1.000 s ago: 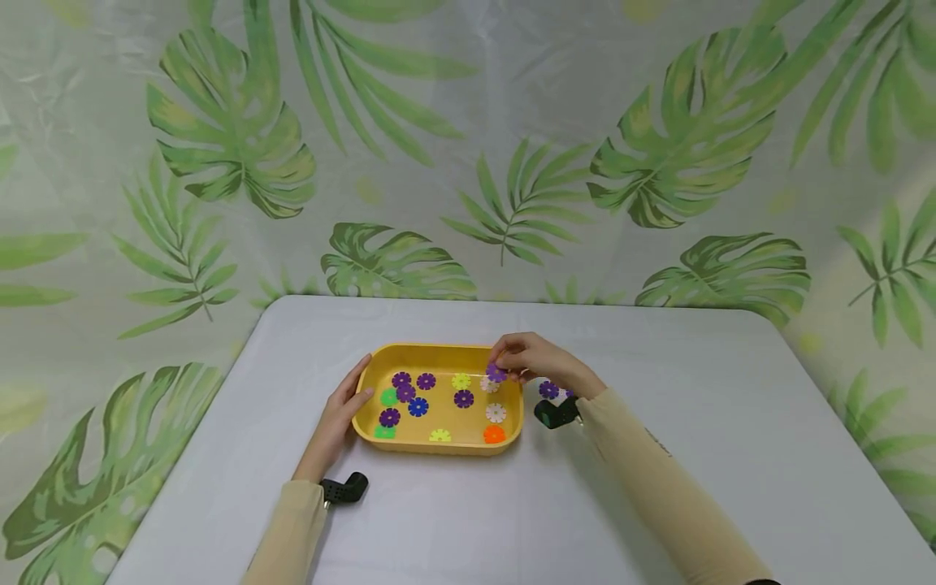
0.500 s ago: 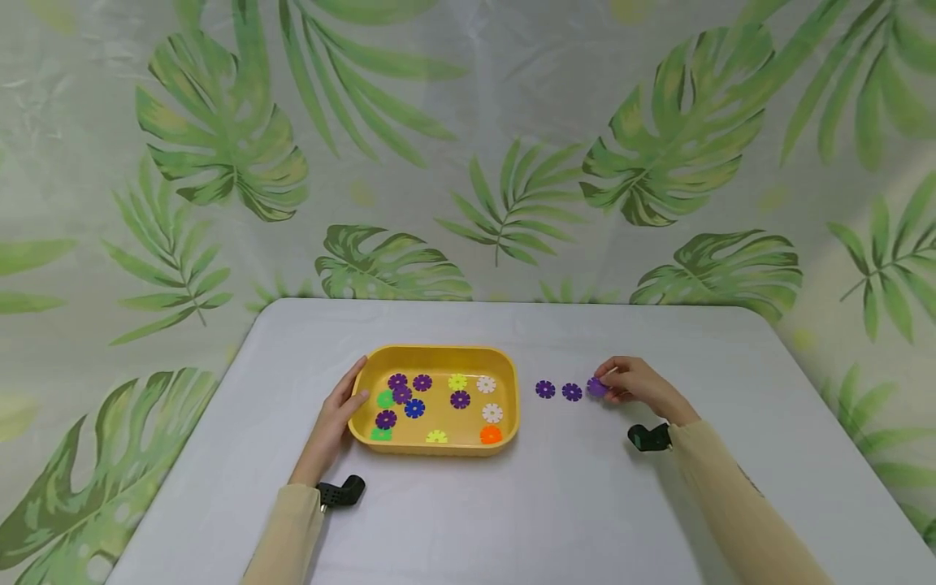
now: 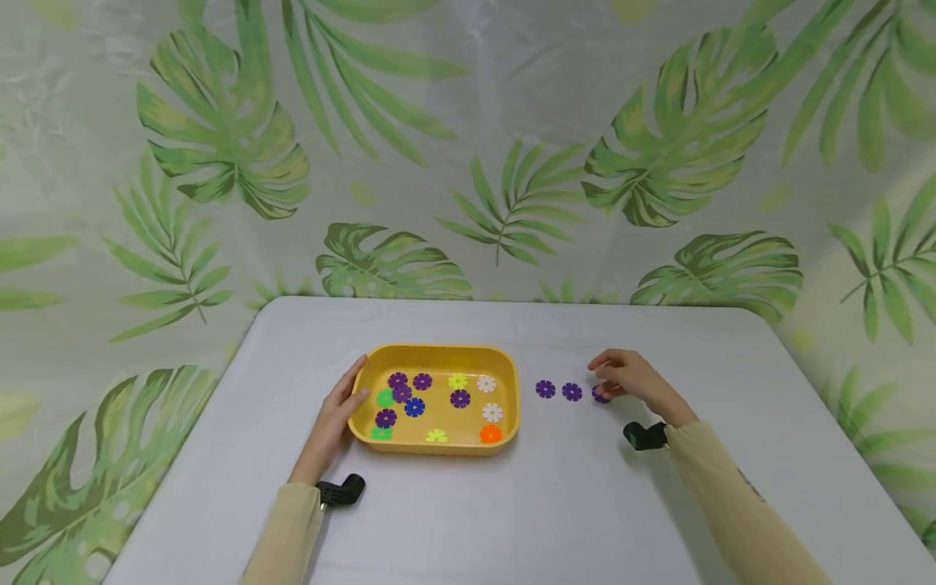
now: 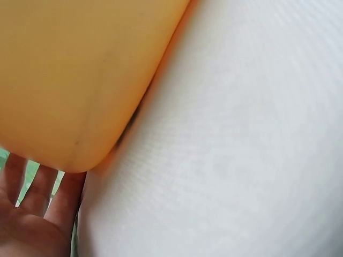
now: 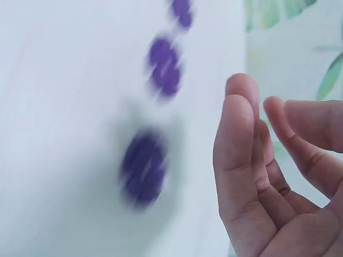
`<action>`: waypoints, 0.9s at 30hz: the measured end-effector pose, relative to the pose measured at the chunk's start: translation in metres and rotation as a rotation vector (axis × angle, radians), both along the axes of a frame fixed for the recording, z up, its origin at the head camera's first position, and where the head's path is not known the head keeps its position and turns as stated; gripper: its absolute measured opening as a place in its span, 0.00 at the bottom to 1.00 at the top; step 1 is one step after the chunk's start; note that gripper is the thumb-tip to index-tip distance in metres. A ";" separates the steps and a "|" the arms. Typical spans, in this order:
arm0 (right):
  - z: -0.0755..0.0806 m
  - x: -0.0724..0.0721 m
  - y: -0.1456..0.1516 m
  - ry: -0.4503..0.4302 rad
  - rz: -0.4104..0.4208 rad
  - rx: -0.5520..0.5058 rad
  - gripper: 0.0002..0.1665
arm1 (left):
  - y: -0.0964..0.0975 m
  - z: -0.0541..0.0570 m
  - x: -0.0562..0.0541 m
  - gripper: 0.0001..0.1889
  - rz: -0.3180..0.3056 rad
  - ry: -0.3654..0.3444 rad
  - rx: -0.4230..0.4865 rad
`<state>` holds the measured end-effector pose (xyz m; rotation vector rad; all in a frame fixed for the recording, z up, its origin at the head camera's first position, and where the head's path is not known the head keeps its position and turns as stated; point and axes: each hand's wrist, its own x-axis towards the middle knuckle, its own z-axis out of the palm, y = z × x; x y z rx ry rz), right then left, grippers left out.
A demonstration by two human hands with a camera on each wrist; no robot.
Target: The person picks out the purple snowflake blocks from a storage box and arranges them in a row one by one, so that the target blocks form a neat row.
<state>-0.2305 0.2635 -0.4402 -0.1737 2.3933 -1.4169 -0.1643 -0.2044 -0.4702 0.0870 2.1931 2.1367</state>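
My left hand (image 3: 332, 422) holds the left end of a yellow plastic tray (image 3: 433, 448), thumb over the rim and fingers along the outer wall. In the left wrist view, the fingers (image 4: 38, 187) lie against the tray's side (image 4: 91, 80). My right hand (image 3: 634, 383) hovers above the table, holding nothing. Beneath it lies a purple snowflake disc (image 3: 600, 394), partly hidden by the fingers. Two more purple snowflake discs, the left one (image 3: 545, 389) and the middle one (image 3: 572, 392), continue the row. The right wrist view shows the nearest disc (image 5: 143, 168) apart from my fingertips (image 5: 238, 112).
Inside the tray lie purple, green, yellow and white snowflake discs, a blue disc (image 3: 414, 407) and an orange disc (image 3: 491, 434). A white cloth covers the table (image 3: 468, 520). Behind it hangs a leaf-patterned sheet (image 3: 526, 122).
My right hand carried a purple snowflake disc from the tray to the right end of the row, then let it go and lifted slightly. My left hand stays on the tray.
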 end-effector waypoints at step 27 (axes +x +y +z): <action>0.009 -0.013 -0.203 -0.235 0.205 0.020 0.14 | -0.007 -0.030 -0.012 0.27 0.030 0.013 -0.018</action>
